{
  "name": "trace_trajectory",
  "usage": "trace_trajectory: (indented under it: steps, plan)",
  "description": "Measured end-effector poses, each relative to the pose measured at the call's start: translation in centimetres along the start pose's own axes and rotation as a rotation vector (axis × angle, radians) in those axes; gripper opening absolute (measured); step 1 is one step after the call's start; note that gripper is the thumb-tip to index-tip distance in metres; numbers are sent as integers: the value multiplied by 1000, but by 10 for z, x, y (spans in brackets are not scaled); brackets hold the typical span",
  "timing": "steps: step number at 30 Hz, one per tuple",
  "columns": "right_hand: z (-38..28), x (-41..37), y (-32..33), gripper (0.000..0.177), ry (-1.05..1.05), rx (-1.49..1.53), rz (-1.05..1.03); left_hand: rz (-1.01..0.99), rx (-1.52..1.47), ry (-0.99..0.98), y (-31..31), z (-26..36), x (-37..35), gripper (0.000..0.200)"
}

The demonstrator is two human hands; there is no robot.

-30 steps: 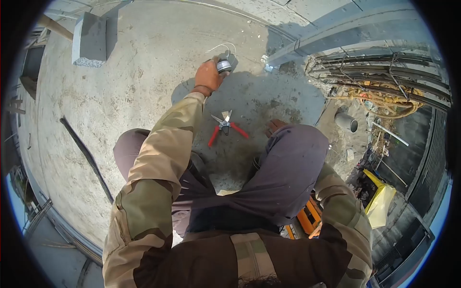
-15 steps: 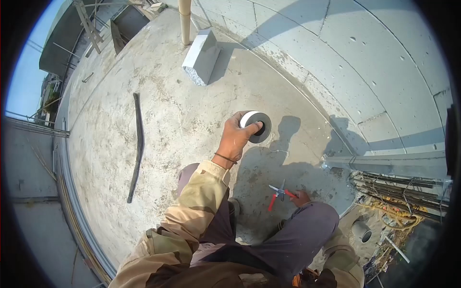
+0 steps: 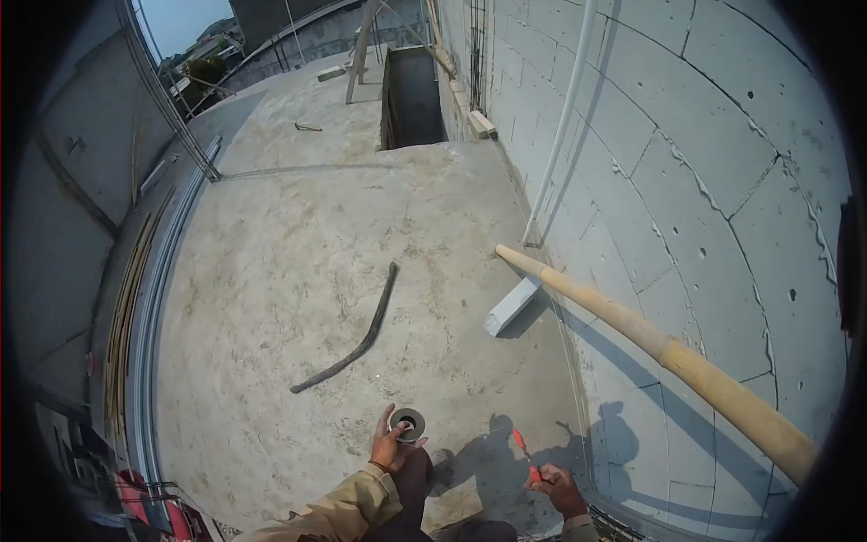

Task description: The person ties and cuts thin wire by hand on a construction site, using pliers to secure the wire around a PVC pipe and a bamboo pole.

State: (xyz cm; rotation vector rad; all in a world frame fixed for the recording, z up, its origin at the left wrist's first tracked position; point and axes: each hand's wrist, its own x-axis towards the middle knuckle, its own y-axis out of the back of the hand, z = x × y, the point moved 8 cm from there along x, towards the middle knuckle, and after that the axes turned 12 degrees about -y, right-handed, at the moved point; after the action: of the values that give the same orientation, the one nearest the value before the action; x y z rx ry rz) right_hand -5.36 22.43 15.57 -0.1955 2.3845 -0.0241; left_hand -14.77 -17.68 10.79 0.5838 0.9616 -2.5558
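My left hand point(image 3: 387, 446) is closed around a roll of tape point(image 3: 413, 413), a dark ring with a hollow core, above the concrete floor near my knee. At the lower right, my right hand point(image 3: 555, 489) grips one handle of a red-handled scissor-like tool point(image 3: 534, 471). Its other red handle points up and away; the blades are hard to make out. On the floor ahead of my left hand lies a long black strip point(image 3: 374, 331), bent near its middle.
A bamboo pole point(image 3: 623, 319) slants along the block wall point(image 3: 722, 172) at my right. Beneath its far end sits a pale block point(image 3: 511, 307). A white pipe point(image 3: 562, 126) runs up the wall. Ahead is a rectangular floor opening point(image 3: 414, 99); metal lengths point(image 3: 149, 361) lie at left.
My view has lifted and turned, showing more of the floor and wall ahead. Both hands now appear lower in view, still holding the tape roll and the red-handled tool.
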Motion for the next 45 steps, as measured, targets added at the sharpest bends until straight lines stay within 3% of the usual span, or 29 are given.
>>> trace_trajectory:
  steps: [3,7,9,11,15,18,20,21,23,27,28,30,34,38,40,42,45]
  plan:
    - [-48,12,-61,11,-18,91,-48,-16,158,-85,9,124,0,66]
    - [-253,47,-203,16,-118,-58,-21,88,253,-78,0,250,20,60]
    - [-307,87,-236,18,-138,-106,-5,97,251,-105,-9,303,61,59]
    - [-356,145,-263,32,210,-843,145,146,213,-169,-3,349,105,59]
    - [-482,210,-317,31,406,-875,135,311,140,-332,-11,452,169,57]
    - [-528,305,-324,26,229,-657,67,354,68,-376,-5,497,220,56]
    - [-570,362,-348,27,-57,-299,-134,406,97,-375,8,515,258,56]
    - [-592,388,-358,34,-211,-126,-227,452,125,-353,13,520,276,56]
    - [-657,424,-402,58,-237,119,-438,515,66,-366,7,544,315,56]
    - [-797,489,-500,90,-318,269,-962,574,-52,-459,-29,616,382,57]
    - [-832,505,-525,90,-339,278,-966,593,-84,-517,-42,646,400,57]
    - [-895,526,-577,100,-464,326,-1183,595,-81,-549,-74,701,441,55]
    - [-975,596,-677,97,-623,199,-1405,582,100,-703,-107,826,557,49]
    - [-1027,695,-774,91,-563,-52,-1436,497,150,-730,-113,934,709,41]
    - [-1071,751,-834,88,-578,-45,-1388,429,90,-756,-105,979,779,41]
    - [-1103,797,-871,89,-613,194,-1355,366,68,-800,-85,1026,855,41]
    - [-1185,847,-926,87,-556,215,-1297,368,277,-688,-106,1146,924,42]
